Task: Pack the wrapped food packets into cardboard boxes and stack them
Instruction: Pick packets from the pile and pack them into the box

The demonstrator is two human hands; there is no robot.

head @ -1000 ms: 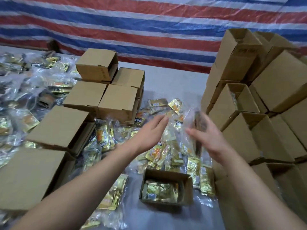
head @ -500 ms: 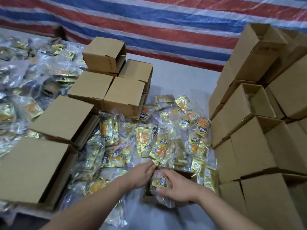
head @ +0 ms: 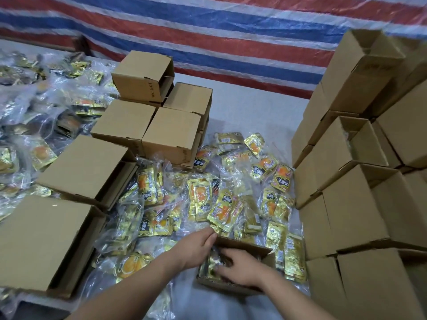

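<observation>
A small open cardboard box (head: 265, 251) sits on the table right in front of me. Both hands are inside it. My right hand (head: 240, 265) lies palm down, pressing gold packets (head: 209, 265) into the box. My left hand (head: 196, 247) rests at the box's left rim, fingers touching the same packets. A loose heap of gold and orange wrapped packets (head: 221, 204) in clear plastic spreads across the table just beyond the box. What lies under my right palm is hidden.
Stacked cardboard boxes (head: 351, 199) form a wall on the right, some open at the top. More boxes (head: 171, 132) lie on their sides at the left and centre. Another pile of bagged packets (head: 34, 125) covers the far left. A striped tarp (head: 231, 31) hangs behind.
My hands came down from above the heap with a bagged packet and pushed it into the open box. The view tilted slightly down and closer.
</observation>
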